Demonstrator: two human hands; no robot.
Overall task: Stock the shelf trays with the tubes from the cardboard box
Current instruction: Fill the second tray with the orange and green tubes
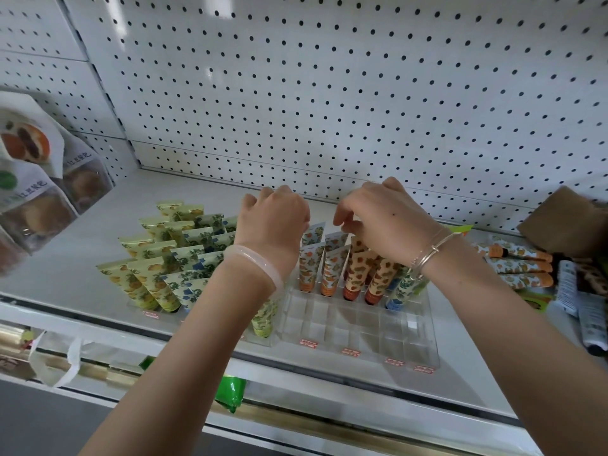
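Two clear shelf trays sit side by side. The left tray is packed with upright yellow and green patterned tubes. The right tray has orange and spotted tubes standing in its back rows, and its front compartments hold nothing. My left hand hovers over the gap between the trays with its fingers curled down and hidden. My right hand reaches over the right tray's back row, thumb and fingertips pinching the crimped top of a pale tube. The cardboard box stands at the far right.
Loose tubes lie on the shelf beside the box. Bagged pastries hang at the left. A white pegboard wall backs the shelf. A green packet sticks out from the level below.
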